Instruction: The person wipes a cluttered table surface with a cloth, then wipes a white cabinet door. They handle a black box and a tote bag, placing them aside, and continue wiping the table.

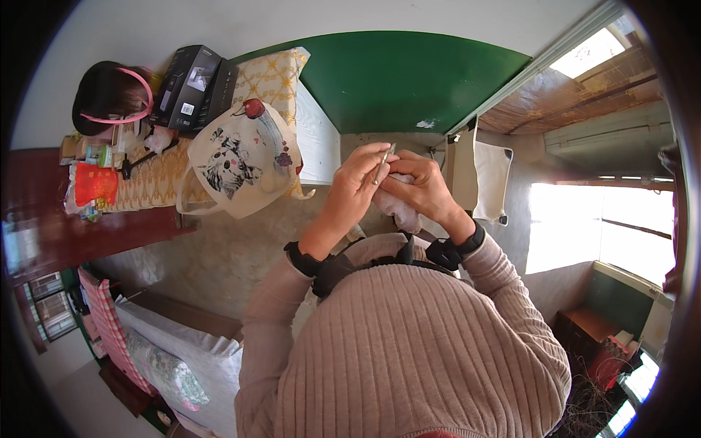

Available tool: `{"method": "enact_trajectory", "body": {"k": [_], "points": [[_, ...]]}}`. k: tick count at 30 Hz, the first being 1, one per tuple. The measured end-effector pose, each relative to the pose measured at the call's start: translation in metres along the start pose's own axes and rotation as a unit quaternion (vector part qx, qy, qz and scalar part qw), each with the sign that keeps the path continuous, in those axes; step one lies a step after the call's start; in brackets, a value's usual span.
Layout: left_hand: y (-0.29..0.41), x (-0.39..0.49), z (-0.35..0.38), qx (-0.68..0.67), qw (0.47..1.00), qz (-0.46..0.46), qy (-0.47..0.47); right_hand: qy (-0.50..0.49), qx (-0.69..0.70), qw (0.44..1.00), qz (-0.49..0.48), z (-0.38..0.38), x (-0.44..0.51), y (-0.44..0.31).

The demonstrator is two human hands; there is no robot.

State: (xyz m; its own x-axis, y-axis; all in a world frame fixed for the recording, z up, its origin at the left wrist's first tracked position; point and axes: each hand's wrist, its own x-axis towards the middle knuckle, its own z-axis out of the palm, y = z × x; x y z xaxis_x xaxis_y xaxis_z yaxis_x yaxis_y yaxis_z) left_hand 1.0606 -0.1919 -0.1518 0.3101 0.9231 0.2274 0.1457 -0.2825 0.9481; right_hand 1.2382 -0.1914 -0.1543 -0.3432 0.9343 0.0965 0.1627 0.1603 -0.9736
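Observation:
My left hand [356, 175] is closed around a slim, shiny, metal-looking tool [385, 164], which slants upward between the fingers. Its exact kind is too small to tell. Right beside it, my right hand [424, 183] grips a crumpled pale pink cloth [398, 205] that hangs down toward my lap. The fingertips of both hands meet close to the tool, and they hide part of the cloth.
To the left, a table with a yellow patterned cloth [268, 71] bears a cat-print tote bag [235, 164], black boxes [189, 87] and a pink headband [148, 93]. A cream fabric-covered frame [493, 180] stands at right. A bed [175, 334] lies lower left.

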Motion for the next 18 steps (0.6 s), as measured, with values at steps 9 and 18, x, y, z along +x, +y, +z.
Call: {"method": "enact_trajectory", "body": {"k": [9,18], "points": [[-0.023,-0.001,-0.001,0.03,0.99,-0.137,0.033,0.153,-0.018,0.987,0.044,-0.032,0.006,-0.052],[-0.006,-0.014,0.0,-0.001,0.994,-0.105,-0.026,0.011,-0.036,0.998,-0.046,-0.005,0.043,-0.015]]}}
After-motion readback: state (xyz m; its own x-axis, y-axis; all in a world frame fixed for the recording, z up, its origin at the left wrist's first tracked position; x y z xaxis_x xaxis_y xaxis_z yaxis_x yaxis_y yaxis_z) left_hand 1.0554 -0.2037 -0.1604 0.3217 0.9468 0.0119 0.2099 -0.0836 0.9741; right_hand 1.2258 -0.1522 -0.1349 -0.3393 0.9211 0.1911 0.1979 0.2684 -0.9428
